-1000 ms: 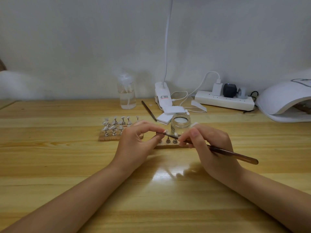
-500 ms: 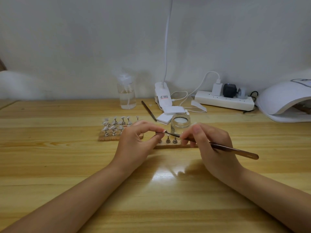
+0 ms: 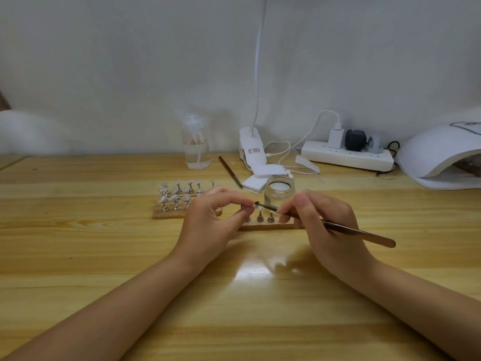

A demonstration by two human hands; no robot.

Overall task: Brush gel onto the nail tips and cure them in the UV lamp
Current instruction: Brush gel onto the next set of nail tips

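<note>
Just in front of an open glass jar (image 3: 279,190) of clear gel on the worktop (image 3: 104,256), the left hand (image 3: 210,220) pinches a nail tip (image 3: 257,205); the right hand (image 3: 325,222) grips a brush (image 3: 346,229) touching it. Behind the jar stands a spray bottle (image 3: 196,145) of clear liquid.

Soft, even light is falling from above and in front of you, leaving the wall (image 3: 104,61) a dull grey-white. A bright patch of glare is shining on the table (image 3: 250,272) just below your hands, which are casting faint, blurred shadows toward you. The wide lens is bending the table's far edge and stretching your forearms at the lower corners. The spray bottle (image 3: 195,144) is looking hazy, and fine detail everywhere is coming out slightly soft.
</note>
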